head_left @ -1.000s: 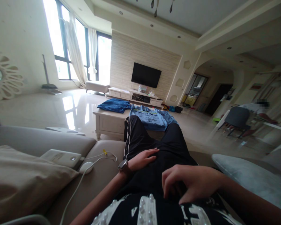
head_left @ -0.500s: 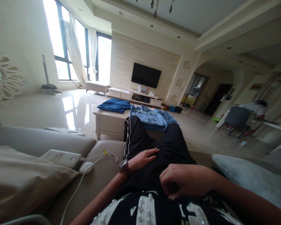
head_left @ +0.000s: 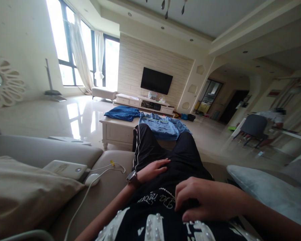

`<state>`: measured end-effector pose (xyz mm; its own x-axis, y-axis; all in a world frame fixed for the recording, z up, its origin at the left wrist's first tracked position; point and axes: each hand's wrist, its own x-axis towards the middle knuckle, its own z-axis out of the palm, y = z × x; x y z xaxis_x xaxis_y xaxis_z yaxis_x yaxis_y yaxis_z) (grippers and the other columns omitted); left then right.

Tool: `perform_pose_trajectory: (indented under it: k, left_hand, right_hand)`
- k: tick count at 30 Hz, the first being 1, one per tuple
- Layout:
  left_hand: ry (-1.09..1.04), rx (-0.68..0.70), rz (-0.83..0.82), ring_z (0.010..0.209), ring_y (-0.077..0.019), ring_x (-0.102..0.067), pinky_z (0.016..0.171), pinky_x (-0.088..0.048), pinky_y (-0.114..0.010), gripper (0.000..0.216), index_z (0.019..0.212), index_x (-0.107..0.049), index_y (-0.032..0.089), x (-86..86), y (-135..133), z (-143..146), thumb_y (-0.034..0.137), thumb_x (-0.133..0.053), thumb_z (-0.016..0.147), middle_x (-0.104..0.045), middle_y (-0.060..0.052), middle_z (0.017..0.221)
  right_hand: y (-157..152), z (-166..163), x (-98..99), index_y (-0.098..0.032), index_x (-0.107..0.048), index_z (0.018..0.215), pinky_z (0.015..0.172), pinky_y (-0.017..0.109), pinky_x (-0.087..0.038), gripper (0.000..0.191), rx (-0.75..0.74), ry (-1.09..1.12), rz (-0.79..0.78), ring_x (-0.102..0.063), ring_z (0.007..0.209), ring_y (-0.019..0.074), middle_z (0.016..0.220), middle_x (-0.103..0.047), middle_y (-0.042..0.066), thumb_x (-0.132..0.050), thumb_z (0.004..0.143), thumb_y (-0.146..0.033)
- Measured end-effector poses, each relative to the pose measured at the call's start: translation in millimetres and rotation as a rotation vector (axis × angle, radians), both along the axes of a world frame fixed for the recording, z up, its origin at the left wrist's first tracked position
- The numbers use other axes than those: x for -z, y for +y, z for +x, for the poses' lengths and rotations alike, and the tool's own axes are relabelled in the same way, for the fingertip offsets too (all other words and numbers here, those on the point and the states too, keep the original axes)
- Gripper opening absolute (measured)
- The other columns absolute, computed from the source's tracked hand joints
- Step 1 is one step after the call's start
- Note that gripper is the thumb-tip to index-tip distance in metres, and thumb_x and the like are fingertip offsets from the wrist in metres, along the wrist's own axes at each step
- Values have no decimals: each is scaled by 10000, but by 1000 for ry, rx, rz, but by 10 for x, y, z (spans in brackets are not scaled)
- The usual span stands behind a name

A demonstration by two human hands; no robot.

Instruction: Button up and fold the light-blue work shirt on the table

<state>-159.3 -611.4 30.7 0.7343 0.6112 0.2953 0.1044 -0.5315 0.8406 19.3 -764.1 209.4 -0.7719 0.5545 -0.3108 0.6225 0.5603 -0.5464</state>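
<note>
My left hand lies flat on the lap of my black trousers, fingers stretched out and holding nothing. On that wrist is a round-faced watch. My right hand rests over the front of my black shirt, which has beads and white lettering. Its fingers are loosely bent, with a gap between them and the thumb, and nothing shows in it. A blue shirt is spread on the low white table beyond my knees, beside folded dark blue cloth.
On the sofa to my left are a white power bank with a cable, a small white round-edged device and a beige cushion. A pale cushion lies at right. Another person sits by a grey chair.
My right hand has shifted slightly right and down, and its fingers have loosened from a tighter curl. More of the beaded lettering on my shirt shows. My left hand stays still.
</note>
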Motion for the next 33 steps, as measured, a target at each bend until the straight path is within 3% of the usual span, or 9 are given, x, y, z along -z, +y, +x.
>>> perform_pose_trajectory:
  k: [6, 10, 13, 19, 25, 28, 30, 33]
  left_hand:
    - [-2, -3, 0, 1541, -253, -373, 1325, -230, -422, 618, 1542, -503, 206, 15, 4, -2, 492, -532, 994, -418, -58, 1636]
    - [-9, 1, 5, 1540, -249, -374, 1324, -232, -424, 615, 1541, -503, 208, 15, 0, -5, 486, -537, 993, -418, -59, 1635]
    - [-10, 3, 5, 1539, -245, -375, 1324, -231, -418, 617, 1543, -500, 208, 9, -7, -6, 487, -536, 994, -413, -56, 1637]
    - [7, -7, -6, 1541, -247, -372, 1325, -222, -418, 624, 1544, -499, 200, -14, -23, -13, 486, -537, 991, -411, -61, 1639]
    - [-4, -18, -7, 1535, -245, -381, 1321, -234, -406, 620, 1538, -511, 232, -25, -47, -33, 530, -526, 995, -421, -44, 1637]
    - [-13, -8, 1, 1531, -247, -388, 1319, -240, -406, 620, 1536, -513, 230, -2, -29, -22, 530, -531, 993, -430, -47, 1631]
    - [-19, 0, 8, 1532, -247, -387, 1317, -244, -408, 625, 1540, -506, 222, 18, -9, -9, 525, -534, 993, -430, -53, 1630]
    - [-21, 3, 12, 1535, -251, -381, 1317, -247, -411, 636, 1539, -508, 216, 26, 6, 3, 530, -543, 987, -432, -60, 1629]
  right_hand:
    - [-96, -45, 62, -209, -786, 1085, 885, 273, -490, 193, 74, -111, 131, -686, 968, 173, 1087, -726, 62, -692, 917, -202]
    - [-98, -80, 81, -182, -786, 972, 844, 235, -480, 216, 1, -33, 113, -677, 889, 137, 984, -735, 54, -591, 924, -102]
    - [-110, -77, 84, -158, -760, 892, 812, 226, -470, 140, 80, 47, 91, -657, 834, 130, 901, -729, 42, -636, 868, -96]
    - [-255, -59, -59, -167, -705, 845, 849, 275, -482, 74, 199, 188, 4, -640, 826, 151, 869, -720, 49, -643, 846, -207]
    - [-311, -2, -189, -183, -698, 880, 759, 300, -499, 275, 220, 196, -242, -616, 823, 189, 856, -683, 77, -649, 894, -453]
    - [-204, 2, -136, -179, -679, 921, 721, 287, -489, 413, 409, 278, -172, -573, 796, 178, 868, -643, 61, -676, 871, -589]
    - [-140, -26, -104, -179, -658, 917, 704, 273, -471, 438, 501, 318, -41, -538, 779, 165, 851, -612, 44, -641, 897, -616]
    - [-110, -82, -110, -172, -653, 886, 798, 280, -466, 351, 472, 313, 205, -542, 830, 161, 869, -621, 42, -596, 969, -508]
